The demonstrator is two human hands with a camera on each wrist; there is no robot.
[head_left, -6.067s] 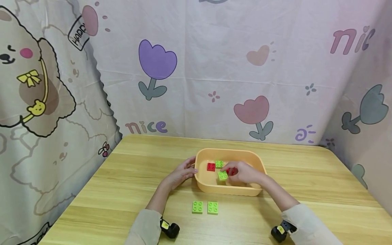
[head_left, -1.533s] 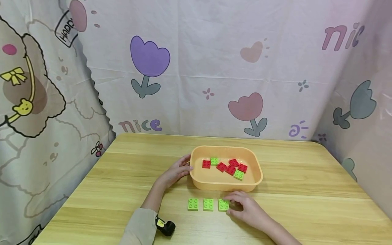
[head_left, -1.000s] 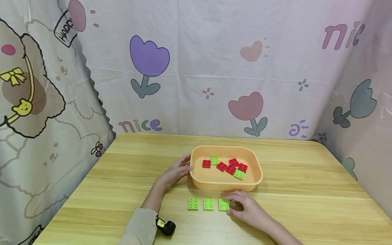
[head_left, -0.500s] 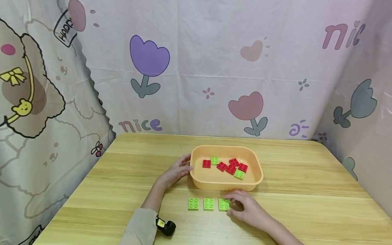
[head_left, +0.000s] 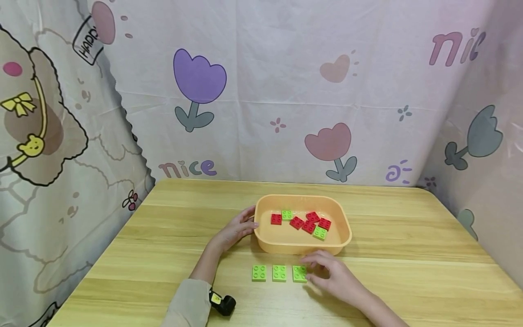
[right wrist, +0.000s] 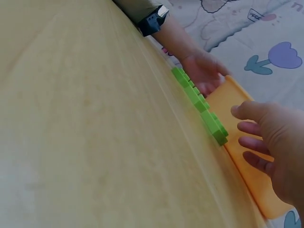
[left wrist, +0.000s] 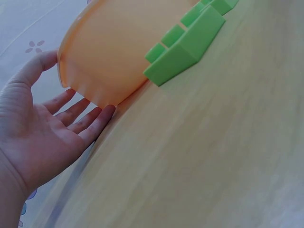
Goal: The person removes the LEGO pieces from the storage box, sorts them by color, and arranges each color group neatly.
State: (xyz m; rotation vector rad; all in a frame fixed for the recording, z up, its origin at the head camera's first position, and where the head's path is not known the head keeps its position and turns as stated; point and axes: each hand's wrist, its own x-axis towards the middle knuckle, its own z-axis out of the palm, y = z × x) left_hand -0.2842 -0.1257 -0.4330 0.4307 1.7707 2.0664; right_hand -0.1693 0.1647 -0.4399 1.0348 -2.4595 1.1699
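At the left end of a yellow-orange plastic tub [head_left: 282,248], my left hand [head_left: 236,230] rests its thumb at the rim and its fingertips against the outer wall; in the left wrist view the palm faces the tub with a gap between. Three light green toy building bricks stand in a row in front: a left brick [head_left: 259,273], a middle brick [head_left: 279,273] and a right brick [head_left: 299,274]. Just right of the last one, my right hand [head_left: 337,278] holds nothing, its fingers parted and loosely bent. The right wrist view shows its fingertips off the bricks.
Inside the tub lie several red bricks [head_left: 297,222], plus one green brick [head_left: 287,215] at the back and another green brick [head_left: 320,233] at the right front. The wooden table [head_left: 163,254] ends at a printed cloth backdrop [head_left: 261,104].
Since the earliest frame, my right hand has left the tub and a third green brick stands in the row. Lately its fingers have come slightly away from that brick. My left hand stays at the tub.
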